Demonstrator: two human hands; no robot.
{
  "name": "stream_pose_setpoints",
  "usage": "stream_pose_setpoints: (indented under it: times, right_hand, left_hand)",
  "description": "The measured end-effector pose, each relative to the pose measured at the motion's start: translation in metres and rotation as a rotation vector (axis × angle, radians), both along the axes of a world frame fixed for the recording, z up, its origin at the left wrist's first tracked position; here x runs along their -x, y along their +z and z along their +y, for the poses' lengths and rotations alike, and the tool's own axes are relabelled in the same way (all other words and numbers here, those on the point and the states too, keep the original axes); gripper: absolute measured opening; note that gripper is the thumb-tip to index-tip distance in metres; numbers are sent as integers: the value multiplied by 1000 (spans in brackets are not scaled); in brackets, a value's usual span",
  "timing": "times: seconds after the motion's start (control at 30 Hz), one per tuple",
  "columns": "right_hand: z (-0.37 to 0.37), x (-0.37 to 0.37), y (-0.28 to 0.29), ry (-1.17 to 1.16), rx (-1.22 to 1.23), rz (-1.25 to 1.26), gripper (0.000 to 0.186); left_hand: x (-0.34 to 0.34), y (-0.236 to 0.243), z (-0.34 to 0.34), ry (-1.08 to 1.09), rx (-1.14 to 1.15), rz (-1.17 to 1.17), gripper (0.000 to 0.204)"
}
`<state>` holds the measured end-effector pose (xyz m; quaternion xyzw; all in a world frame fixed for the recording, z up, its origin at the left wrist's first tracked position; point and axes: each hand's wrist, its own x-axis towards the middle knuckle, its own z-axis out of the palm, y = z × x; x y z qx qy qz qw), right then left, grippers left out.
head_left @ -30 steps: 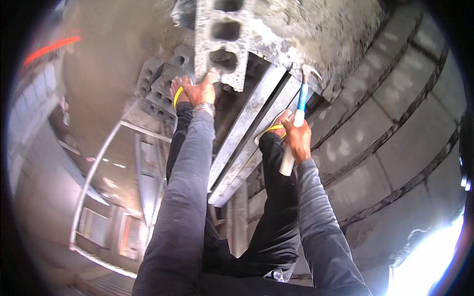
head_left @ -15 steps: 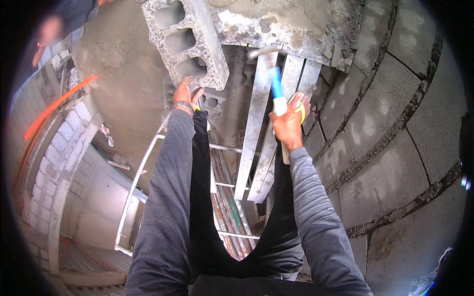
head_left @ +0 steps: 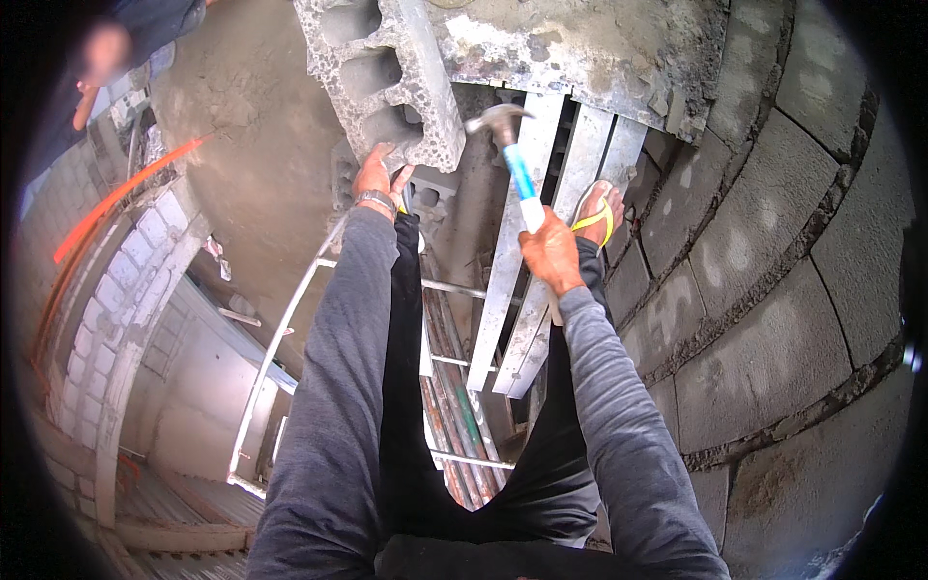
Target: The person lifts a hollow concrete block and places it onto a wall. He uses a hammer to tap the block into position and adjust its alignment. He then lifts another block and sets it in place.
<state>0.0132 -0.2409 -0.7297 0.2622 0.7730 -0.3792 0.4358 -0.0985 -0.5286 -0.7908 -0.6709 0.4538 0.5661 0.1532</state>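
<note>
- Block (head_left: pixel 435 92), grey and hollow, lies tilted at the far middle of the scene, cavities facing up; its far end runs out of view. What bears its weight underneath is hidden.
- Left hand (head_left: pixel 374 180) is at the block's near end, fingers on the edge by the nearest cavity, thumb parted from them. Cannot tell whether it pinches the end wall or only rests there; contact probably serves to steady the block.
- Right hand (head_left: pixel 553 253) is wrapped firmly around the white lower handle of a hammer (head_left: pixel 519 172). Low grip presumably gives reach and swing.
- Hammer head points away, just right of the block's near corner; a gap shows between them. Blue handle section is uncovered.
- Metal beams (head_left: pixel 515 222) run from under the rough concrete ledge (head_left: pixel 580 53) toward the near side. Right foot (head_left: pixel 601 208), in a yellow-strapped sandal, is over the right-hand beams, apparently for footing.
- Wide stance sets the arms either side of the gap, likely for balance; pipes (head_left: pixel 471 425) and a white rung (head_left: pixel 454 288) show below.
- Block wall (head_left: pixel 764 367) curves along the right.
</note>
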Motion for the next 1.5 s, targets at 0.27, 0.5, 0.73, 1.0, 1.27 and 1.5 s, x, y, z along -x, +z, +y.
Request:
stream_pose_setpoints:
  times: [0.27, 0.5, 0.73, 1.0, 1.27, 1.5]
  right_hand:
    - [-29, 9, 22, 52, -17, 166, 31]
    - [0, 6, 15, -27, 3, -1, 34]
    - [-34, 46, -9, -709, -26, -127, 24]
    - [-17, 25, -29, -142, -63, 8, 39]
    - [-43, 39, -48, 119, -62, -251, 46]
    - [-37, 19, -43, -609, -5, -39, 25]
  left_hand:
    - [-2, -11, -3, 65, 93, -66, 33]
    - [0, -6, -2, 0, 6, -29, 26]
    - [-4, -13, -14, -22, -21, -48, 26]
    - [6, -5, -8, -24, 1, -98, 28]
    - [4, -10, -14, -35, -8, -55, 27]
    - [7, -9, -13, -47, 25, -89, 27]
